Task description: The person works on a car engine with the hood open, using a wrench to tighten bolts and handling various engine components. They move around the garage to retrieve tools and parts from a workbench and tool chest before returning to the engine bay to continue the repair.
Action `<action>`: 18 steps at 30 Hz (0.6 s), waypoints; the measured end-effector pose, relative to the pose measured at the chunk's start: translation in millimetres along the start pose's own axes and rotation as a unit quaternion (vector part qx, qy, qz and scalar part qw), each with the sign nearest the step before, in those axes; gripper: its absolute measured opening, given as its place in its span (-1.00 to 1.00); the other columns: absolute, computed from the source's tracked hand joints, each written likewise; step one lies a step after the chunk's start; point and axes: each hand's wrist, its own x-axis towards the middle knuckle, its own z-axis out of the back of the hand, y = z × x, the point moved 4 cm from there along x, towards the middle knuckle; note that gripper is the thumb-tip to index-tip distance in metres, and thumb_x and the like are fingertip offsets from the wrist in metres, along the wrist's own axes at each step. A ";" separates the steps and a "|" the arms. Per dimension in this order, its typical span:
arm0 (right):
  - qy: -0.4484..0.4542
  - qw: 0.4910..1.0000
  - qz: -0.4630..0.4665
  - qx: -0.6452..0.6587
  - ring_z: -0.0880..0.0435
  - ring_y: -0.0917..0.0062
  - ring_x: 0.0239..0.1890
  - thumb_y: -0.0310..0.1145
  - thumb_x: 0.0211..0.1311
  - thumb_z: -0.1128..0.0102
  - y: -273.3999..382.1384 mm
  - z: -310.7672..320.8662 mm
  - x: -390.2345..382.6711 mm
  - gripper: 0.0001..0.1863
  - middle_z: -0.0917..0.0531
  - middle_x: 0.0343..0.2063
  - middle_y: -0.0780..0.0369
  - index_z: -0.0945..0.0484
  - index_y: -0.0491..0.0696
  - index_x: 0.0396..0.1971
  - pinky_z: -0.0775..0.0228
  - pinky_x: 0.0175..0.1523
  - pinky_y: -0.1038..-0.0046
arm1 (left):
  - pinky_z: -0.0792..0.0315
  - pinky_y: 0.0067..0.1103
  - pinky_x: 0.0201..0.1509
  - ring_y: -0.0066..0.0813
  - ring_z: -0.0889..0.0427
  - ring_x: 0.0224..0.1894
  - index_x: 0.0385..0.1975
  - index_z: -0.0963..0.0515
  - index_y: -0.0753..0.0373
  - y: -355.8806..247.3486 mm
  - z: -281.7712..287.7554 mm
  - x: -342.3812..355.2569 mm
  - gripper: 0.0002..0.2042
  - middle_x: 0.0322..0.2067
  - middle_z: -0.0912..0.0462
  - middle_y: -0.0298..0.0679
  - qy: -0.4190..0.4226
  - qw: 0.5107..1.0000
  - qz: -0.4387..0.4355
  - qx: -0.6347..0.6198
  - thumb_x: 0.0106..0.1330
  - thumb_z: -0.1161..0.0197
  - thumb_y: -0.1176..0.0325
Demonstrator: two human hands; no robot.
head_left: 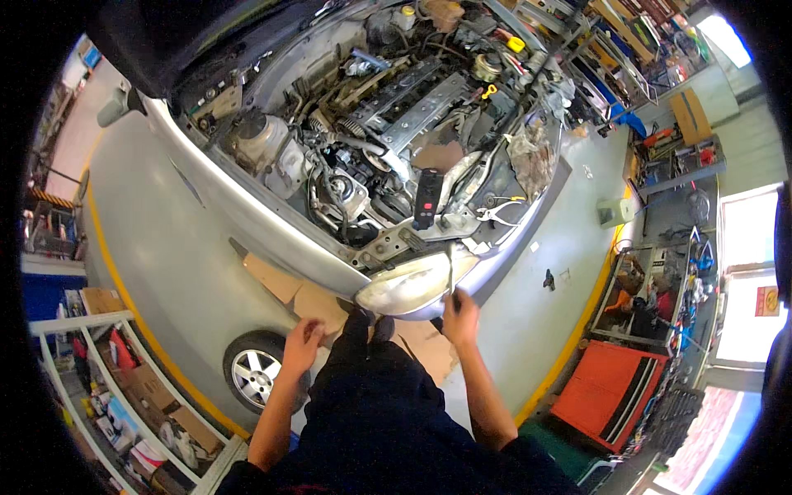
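Note:
My right hand is closed round the dark grip of a slim metal tool. Its shaft points up across the right end of the clouded headlight; the exact kind of tool is too small to make out. My left hand hangs above the floor left of my legs, fingers loosely bent and apart, with nothing seen in it. Beyond the headlight, a black device with a red button lies on the front edge of the engine bay. Pliers with pale handles rest to its right.
The silver fender runs along the left. A loose wheel lies by my left forearm, and cardboard covers floor under the car's front. Shelving stands at lower left, a red tool cabinet at lower right.

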 end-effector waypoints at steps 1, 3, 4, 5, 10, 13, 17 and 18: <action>-0.080 0.993 0.038 0.076 -0.53 0.49 -0.58 -0.32 0.31 -0.19 -8.1 -0.2 22.6 -0.77 -0.62 -0.59 0.12 -0.60 -0.22 -0.27 -0.37 -0.39 0.38 | -0.51 -0.57 -0.31 -0.51 -0.63 -0.39 -0.09 -0.51 0.39 8.9 10.7 -19.8 -0.75 -0.35 -0.68 -0.17 -0.016 1.000 0.010 0.025 0.45 -0.17 0.30; -0.103 0.994 0.009 0.044 -0.65 0.29 -0.51 -0.31 0.28 -0.20 -11.6 -2.4 77.2 -0.75 -0.66 -0.55 0.04 -0.58 -0.24 -0.36 -0.43 -0.31 0.29 | -0.48 -0.56 -0.39 -0.53 -0.61 -0.47 -0.15 -0.52 0.39 43.5 31.0 -52.0 -0.76 -0.44 -0.66 -0.18 -0.067 0.996 0.044 0.026 0.44 -0.17 0.30; -0.180 0.982 0.054 -0.031 -0.67 0.10 -0.43 -0.31 0.26 -0.20 -43.2 -9.0 110.5 -0.75 -0.67 -0.51 -0.01 -0.58 -0.24 -0.39 -0.45 -0.25 0.22 | -0.46 -0.56 -0.42 -0.53 -0.59 -0.51 -0.17 -0.53 0.39 74.2 38.9 -57.5 -0.77 -0.48 -0.65 -0.19 -0.086 0.994 0.062 0.012 0.44 -0.17 0.29; -0.162 0.986 0.041 -0.002 -0.66 0.00 -0.34 -0.31 0.22 -0.23 -37.1 -10.8 130.6 -0.76 -0.68 -0.44 -0.06 -0.58 -0.24 -0.39 -0.45 -0.20 0.14 | -0.46 -0.54 -0.45 -0.51 -0.60 -0.54 -0.20 -0.54 0.38 122.7 49.9 -69.5 -0.77 -0.50 -0.65 -0.19 -0.103 0.992 0.075 0.024 0.44 -0.17 0.29; -0.220 0.971 0.016 -0.096 -0.62 -0.03 -0.23 -0.36 0.13 -0.24 -81.8 -25.4 209.6 -0.77 -0.64 -0.36 -0.09 -0.57 -0.24 -0.36 -0.42 -0.12 0.03 | -0.53 -0.45 -0.48 -0.38 -0.66 -0.58 -0.26 -0.61 0.37 217.0 102.5 -141.9 -0.67 -0.57 -0.65 -0.16 -0.173 0.964 0.171 0.105 0.34 -0.26 0.15; -0.216 0.966 0.090 -0.113 -0.50 -0.08 0.00 -0.36 0.16 -0.21 -83.9 -56.5 228.4 -0.50 -0.54 -0.06 -0.20 -0.42 -0.37 0.04 -0.35 0.13 0.07 | -0.48 -0.22 0.06 -0.08 -0.62 -0.04 -0.01 -0.54 0.36 281.1 112.2 -195.7 -0.50 -0.11 -0.61 0.02 -0.166 0.863 -0.048 0.474 0.17 -0.36 0.12; -0.233 0.970 0.004 -0.072 -0.51 -0.08 -0.02 -0.41 0.08 -0.31 -53.0 -38.8 207.7 -0.56 -0.52 -0.12 -0.21 -0.44 -0.34 -0.08 -0.34 0.16 0.07 | -0.25 -0.12 0.36 0.08 -0.39 0.24 0.10 -0.47 0.35 298.2 103.7 -211.8 -0.39 0.13 -0.46 0.05 -0.219 0.680 -0.260 0.650 0.08 -0.40 0.13; -0.222 0.971 0.028 -0.086 -0.50 -0.09 -0.01 -0.42 0.07 -0.34 -54.8 -34.0 209.3 -0.54 -0.50 -0.09 -0.21 -0.43 -0.35 -0.08 -0.32 0.17 0.07 | -0.27 -0.13 0.33 0.06 -0.42 0.20 0.09 -0.47 0.35 299.7 107.3 -204.6 -0.41 0.10 -0.48 0.04 -0.228 0.673 -0.277 0.647 0.10 -0.38 0.13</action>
